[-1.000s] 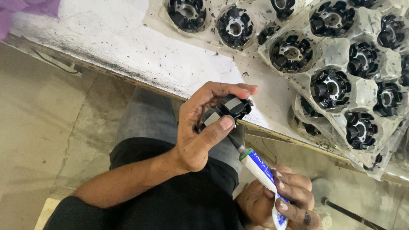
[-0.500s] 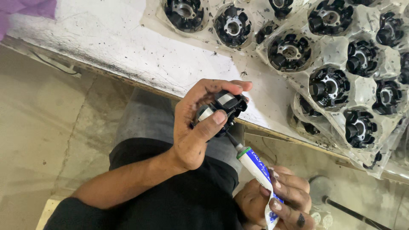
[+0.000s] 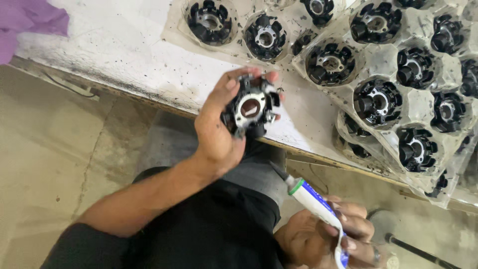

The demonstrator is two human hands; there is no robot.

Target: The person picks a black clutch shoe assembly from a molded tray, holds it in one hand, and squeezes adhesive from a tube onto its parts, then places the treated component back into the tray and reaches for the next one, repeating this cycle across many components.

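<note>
The left hand is closed around a black round motor part with a pale metal ring at its centre, held up in front of the edge of the white worktable. The right hand, low in view, grips a white and blue tube with a green collar, its dark nozzle pointing up toward the part but well apart from it. On the table, clear plastic trays hold matching black parts in moulded pockets; at least twelve are visible, some cut off by the frame edge, and a second tray lies partly beneath the first. One piece of purple cloth lies at the table's far corner. Nothing stands between tube and part.
</note>
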